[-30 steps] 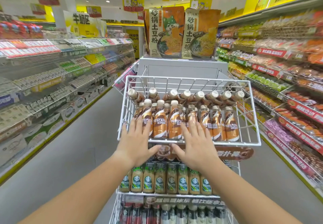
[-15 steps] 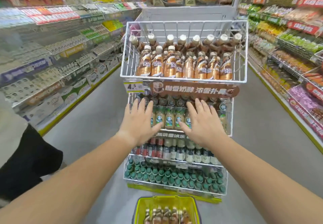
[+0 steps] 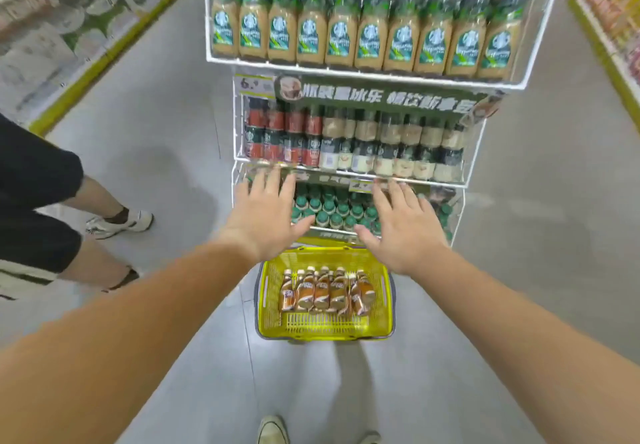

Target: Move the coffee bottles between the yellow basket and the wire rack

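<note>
A yellow basket (image 3: 381, 308) stands on the floor at the foot of the white wire rack (image 3: 356, 73). Several brown coffee bottles (image 3: 323, 291) lie side by side in the basket. My left hand (image 3: 265, 216) and my right hand (image 3: 403, 227) hover above the basket's far rim, palms down, fingers spread, holding nothing. Both hands are in front of the rack's lowest tier of green-capped bottles (image 3: 332, 208). The rack's top tier is out of view.
The rack's upper tiers hold beige bottles with green labels (image 3: 360, 38) and dark bottles (image 3: 353, 145). Another person's legs and shoes (image 3: 119, 223) stand at the left. Store shelves line both sides of the grey aisle. My shoe (image 3: 272, 429) is at the bottom.
My view has tilted down from the rack's top tier to the floor. Both hands have dropped from the rack's top tier to just above the basket, still empty.
</note>
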`<state>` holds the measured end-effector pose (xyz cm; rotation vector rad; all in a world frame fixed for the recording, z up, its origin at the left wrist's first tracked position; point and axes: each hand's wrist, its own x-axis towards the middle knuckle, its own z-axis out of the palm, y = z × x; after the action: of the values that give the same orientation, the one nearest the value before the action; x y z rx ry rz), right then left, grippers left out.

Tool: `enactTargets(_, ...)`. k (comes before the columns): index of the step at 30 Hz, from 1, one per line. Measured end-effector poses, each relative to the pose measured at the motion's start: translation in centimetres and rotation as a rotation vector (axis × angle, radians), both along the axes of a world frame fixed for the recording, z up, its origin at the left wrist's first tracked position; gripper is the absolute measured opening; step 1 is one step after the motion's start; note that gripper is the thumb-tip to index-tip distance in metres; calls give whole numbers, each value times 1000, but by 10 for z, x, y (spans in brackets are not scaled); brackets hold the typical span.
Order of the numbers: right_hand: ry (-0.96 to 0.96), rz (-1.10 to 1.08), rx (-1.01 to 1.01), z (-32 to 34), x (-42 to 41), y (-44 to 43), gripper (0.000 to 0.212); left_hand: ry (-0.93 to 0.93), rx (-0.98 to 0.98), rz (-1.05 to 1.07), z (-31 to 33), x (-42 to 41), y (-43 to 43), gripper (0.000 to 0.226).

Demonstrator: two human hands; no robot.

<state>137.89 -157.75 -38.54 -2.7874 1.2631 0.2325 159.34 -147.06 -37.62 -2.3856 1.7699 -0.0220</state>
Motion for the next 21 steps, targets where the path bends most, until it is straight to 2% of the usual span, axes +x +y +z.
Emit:
enactTargets(5,62,-11,112,-144,1,33,82,111,111,43,-145,0,20,88)
enactTargets(8,73,-13,159,-231,1,48,82,65,104,-1,-231,-2,30,88)
enactTargets(12,109,-27,214,-336,-3,56,82,106,137,11,-335,-6,30,86)
enactTargets(21,102,-102,293,-509,2,47,81,147,288,21,-521,-8,22,84)
